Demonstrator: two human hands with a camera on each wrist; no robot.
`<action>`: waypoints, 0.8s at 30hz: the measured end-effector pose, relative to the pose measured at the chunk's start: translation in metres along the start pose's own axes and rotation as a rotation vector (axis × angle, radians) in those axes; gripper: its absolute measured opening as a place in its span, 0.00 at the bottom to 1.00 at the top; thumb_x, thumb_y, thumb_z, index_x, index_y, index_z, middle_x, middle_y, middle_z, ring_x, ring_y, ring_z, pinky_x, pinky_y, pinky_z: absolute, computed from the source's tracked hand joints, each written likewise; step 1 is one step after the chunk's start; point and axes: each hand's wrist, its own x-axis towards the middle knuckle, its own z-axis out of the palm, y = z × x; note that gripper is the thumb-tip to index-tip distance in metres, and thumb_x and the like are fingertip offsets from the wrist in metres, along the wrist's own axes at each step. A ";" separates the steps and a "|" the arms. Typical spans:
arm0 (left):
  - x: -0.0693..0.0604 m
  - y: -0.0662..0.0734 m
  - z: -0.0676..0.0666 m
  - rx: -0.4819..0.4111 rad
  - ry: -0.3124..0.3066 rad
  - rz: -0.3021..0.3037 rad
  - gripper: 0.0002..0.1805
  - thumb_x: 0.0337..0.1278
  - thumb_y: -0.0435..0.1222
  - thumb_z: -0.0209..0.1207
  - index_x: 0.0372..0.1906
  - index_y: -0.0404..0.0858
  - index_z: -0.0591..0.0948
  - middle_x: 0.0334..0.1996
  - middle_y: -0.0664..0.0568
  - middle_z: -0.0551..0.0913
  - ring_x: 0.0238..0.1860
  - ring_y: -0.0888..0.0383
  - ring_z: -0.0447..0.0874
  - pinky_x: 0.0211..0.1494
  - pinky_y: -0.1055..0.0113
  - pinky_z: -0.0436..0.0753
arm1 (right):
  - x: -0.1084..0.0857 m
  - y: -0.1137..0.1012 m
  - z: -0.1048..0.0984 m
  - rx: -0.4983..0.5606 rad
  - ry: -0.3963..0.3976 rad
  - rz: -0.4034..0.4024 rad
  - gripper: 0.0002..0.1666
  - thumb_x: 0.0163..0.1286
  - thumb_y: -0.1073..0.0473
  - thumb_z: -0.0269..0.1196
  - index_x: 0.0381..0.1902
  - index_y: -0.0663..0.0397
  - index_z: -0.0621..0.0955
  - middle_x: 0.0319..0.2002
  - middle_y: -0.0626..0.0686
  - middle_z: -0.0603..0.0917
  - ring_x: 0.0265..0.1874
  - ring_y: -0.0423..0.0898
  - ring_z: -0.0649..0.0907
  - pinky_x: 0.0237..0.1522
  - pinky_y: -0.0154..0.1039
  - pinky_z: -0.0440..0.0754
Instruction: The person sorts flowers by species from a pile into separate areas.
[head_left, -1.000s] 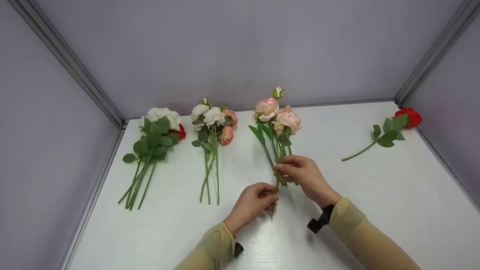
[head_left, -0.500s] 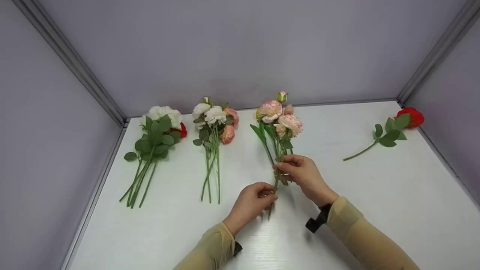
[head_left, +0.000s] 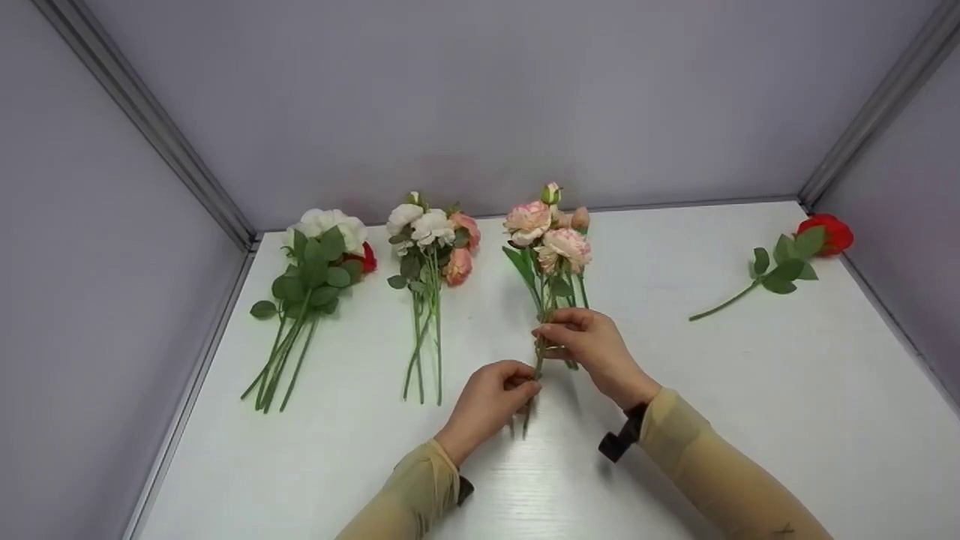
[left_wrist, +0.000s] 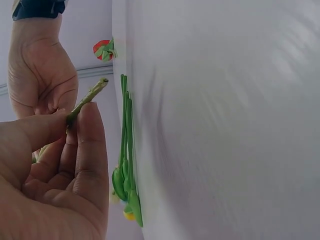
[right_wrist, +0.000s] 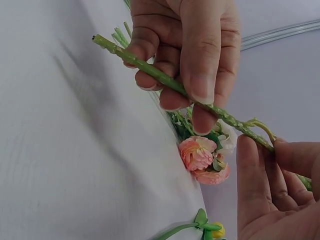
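Both hands hold a light pink peony spray (head_left: 564, 250) with two full blooms and a bud, raised above the table. My left hand (head_left: 491, 397) pinches the lower stem, whose cut end sticks out past the fingertips in the left wrist view. Higher up, my right hand (head_left: 596, 349) pinches the same green stem (right_wrist: 150, 70) between thumb and fingers. Under the spray lie several tulips (left_wrist: 125, 125) with green stems, partly hidden by the blooms and the right hand. One yellow tulip head (right_wrist: 217, 230) shows in the right wrist view.
On the white table (head_left: 630, 480), a bunch of white and coral flowers (head_left: 431, 229) lies left of the hands. Farther left is a bunch of white and red flowers (head_left: 330, 229). A single red rose (head_left: 829, 234) lies at the far right. Grey walls (head_left: 480, 97) enclose the table.
The peony spray and both hands have shifted slightly left, and its blooms now cover the yellow tulip head in the head view. Both hands keep their hold on the stem.
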 end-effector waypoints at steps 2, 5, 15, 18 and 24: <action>0.000 0.000 -0.006 0.031 0.009 0.000 0.11 0.68 0.36 0.65 0.50 0.35 0.87 0.34 0.57 0.86 0.33 0.61 0.85 0.36 0.66 0.85 | 0.002 0.001 0.003 -0.006 -0.009 -0.007 0.18 0.72 0.60 0.68 0.54 0.66 0.83 0.48 0.63 0.86 0.47 0.55 0.87 0.49 0.50 0.87; -0.001 0.000 -0.020 0.089 0.031 0.003 0.11 0.68 0.37 0.65 0.50 0.36 0.87 0.35 0.57 0.86 0.33 0.61 0.85 0.36 0.65 0.85 | 0.005 0.001 0.008 -0.035 -0.029 -0.020 0.20 0.74 0.57 0.67 0.57 0.64 0.82 0.50 0.63 0.86 0.48 0.56 0.87 0.50 0.49 0.87; 0.003 -0.004 -0.098 0.332 0.261 -0.067 0.11 0.70 0.37 0.63 0.51 0.38 0.87 0.40 0.53 0.86 0.37 0.58 0.82 0.41 0.61 0.84 | 0.006 0.008 0.018 -0.245 -0.073 -0.071 0.20 0.79 0.55 0.60 0.62 0.59 0.81 0.55 0.63 0.84 0.54 0.57 0.83 0.55 0.46 0.84; 0.005 -0.010 -0.114 0.332 0.321 -0.103 0.12 0.70 0.37 0.64 0.52 0.38 0.87 0.42 0.52 0.86 0.41 0.56 0.83 0.43 0.59 0.84 | 0.005 0.011 0.019 -0.274 -0.086 -0.071 0.20 0.79 0.56 0.60 0.62 0.62 0.80 0.56 0.63 0.84 0.54 0.55 0.83 0.56 0.47 0.83; 0.005 -0.028 -0.127 0.420 0.355 -0.144 0.12 0.70 0.37 0.64 0.52 0.38 0.88 0.45 0.49 0.86 0.44 0.53 0.83 0.45 0.58 0.83 | 0.003 0.013 0.021 -0.340 -0.099 -0.095 0.21 0.79 0.57 0.60 0.63 0.64 0.79 0.57 0.60 0.84 0.58 0.58 0.82 0.57 0.47 0.82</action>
